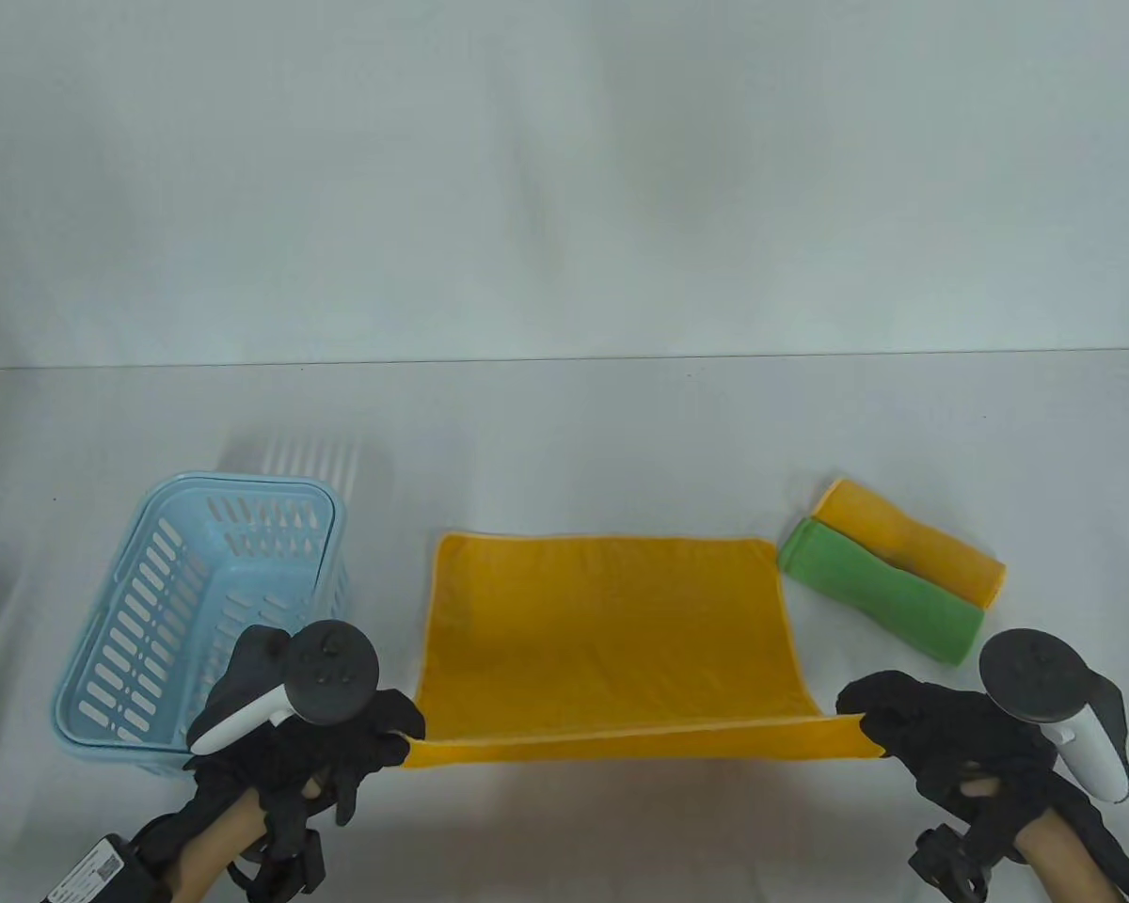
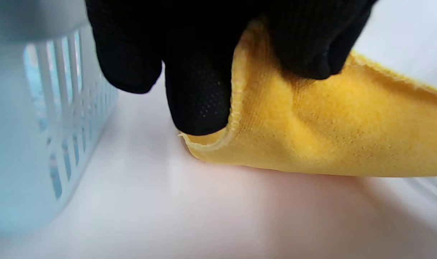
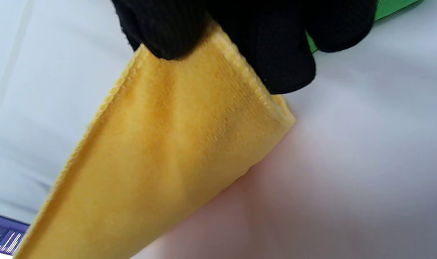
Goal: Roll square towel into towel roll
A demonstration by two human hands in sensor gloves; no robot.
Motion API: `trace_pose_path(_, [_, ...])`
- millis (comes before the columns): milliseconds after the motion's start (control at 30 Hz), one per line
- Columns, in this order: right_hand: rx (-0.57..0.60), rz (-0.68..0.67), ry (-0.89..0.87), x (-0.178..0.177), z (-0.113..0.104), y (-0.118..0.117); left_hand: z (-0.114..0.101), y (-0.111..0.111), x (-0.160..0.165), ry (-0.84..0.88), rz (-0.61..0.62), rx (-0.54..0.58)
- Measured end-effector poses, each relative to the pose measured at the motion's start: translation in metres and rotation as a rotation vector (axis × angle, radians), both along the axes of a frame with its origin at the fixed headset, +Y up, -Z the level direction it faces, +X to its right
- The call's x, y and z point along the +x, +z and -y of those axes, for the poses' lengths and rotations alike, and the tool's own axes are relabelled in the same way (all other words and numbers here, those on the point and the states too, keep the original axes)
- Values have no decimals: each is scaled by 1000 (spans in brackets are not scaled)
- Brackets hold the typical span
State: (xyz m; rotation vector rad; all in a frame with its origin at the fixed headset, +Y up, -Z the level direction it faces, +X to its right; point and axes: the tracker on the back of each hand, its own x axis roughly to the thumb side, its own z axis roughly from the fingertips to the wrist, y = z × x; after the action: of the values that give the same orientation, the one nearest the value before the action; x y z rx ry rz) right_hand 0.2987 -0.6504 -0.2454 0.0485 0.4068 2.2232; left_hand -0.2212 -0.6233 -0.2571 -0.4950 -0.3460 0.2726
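Observation:
A yellow square towel (image 1: pixel 607 630) lies at the middle of the table, its far part flat and its near edge lifted and stretched taut between my hands. My left hand (image 1: pixel 390 738) pinches the near left corner; in the left wrist view the black fingers (image 2: pixel 198 90) clamp that corner (image 2: pixel 312 133) just above the table. My right hand (image 1: pixel 870 724) pinches the near right corner; in the right wrist view the fingers (image 3: pixel 276 54) hold the towel (image 3: pixel 175 151), which hangs down to the left.
A light blue slotted basket (image 1: pixel 188 621) stands just left of my left hand, also in the left wrist view (image 2: pixel 42 136). A green towel roll (image 1: pixel 880 593) and a yellow towel roll (image 1: pixel 913 541) lie side by side right of the towel.

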Motion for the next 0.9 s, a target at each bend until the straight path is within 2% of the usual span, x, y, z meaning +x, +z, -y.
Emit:
trace_pose_path(133, [38,19,10,-1,-3,1,2,-3,-1,2,-15,-3])
trace_pose_path(267, [87,93,42,-3,-5,-13,-2,-20,1,-15,-115,54])
trace_pose_path(367, [101,154,74,-7,-6,-31,-5,-39,6,-56,-189,119])
trace_pose_path(567, [79,262,126,-12,0,-73,-4,-84,20,-133,-305,147])
trace_pose_path(900, [-18,368,273,-33,30,-137,29,-146,41,-306,-466,113])
